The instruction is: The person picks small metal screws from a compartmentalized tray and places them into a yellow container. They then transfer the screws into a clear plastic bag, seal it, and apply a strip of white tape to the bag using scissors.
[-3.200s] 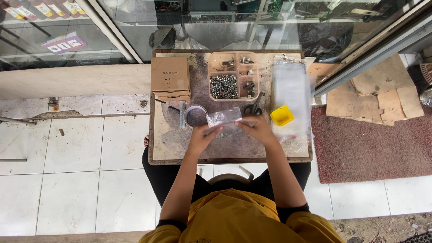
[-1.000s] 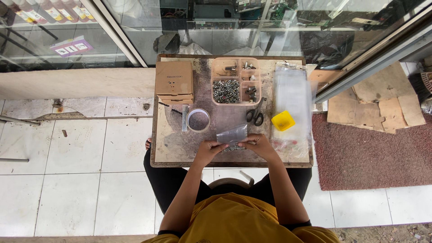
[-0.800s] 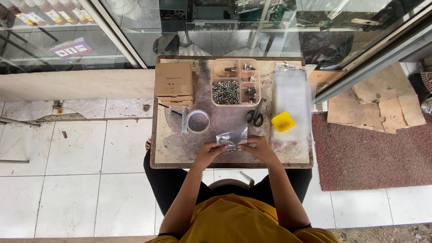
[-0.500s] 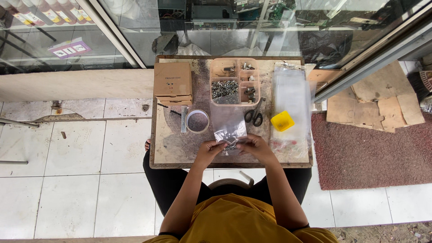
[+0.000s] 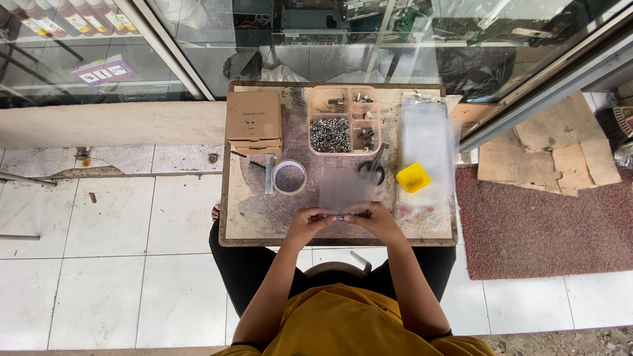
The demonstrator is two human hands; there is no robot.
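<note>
Yellow cloth of the person's shirt [image 5: 356,323] fills the near edge of the view, and both bare forearms reach forward from it over a small worn table [image 5: 247,221]. At the near side of that table the left hand [image 5: 308,223] and the right hand [image 5: 373,217] meet, fingers pinched on the lower edge of a small clear plastic bag [image 5: 344,191]; the bag is blurred and stands up from the fingers, and small dark bits show at its bottom between the two hands. Just beyond the left hand sits a round roll of tape [image 5: 289,177], with a thin grey stick [image 5: 269,174] lying beside it. Scissors [image 5: 374,169] lie just past the bag, and a small yellow tub [image 5: 413,178] rests to the right on a stack of clear plastic bags [image 5: 427,138]. Farther back, a pink compartment tray [image 5: 344,120] holds a heap of metal screws [image 5: 330,134] in its large near-left compartment and darker small parts in others. A brown cardboard box [image 5: 253,118] sits at the far left corner of the table.
</note>
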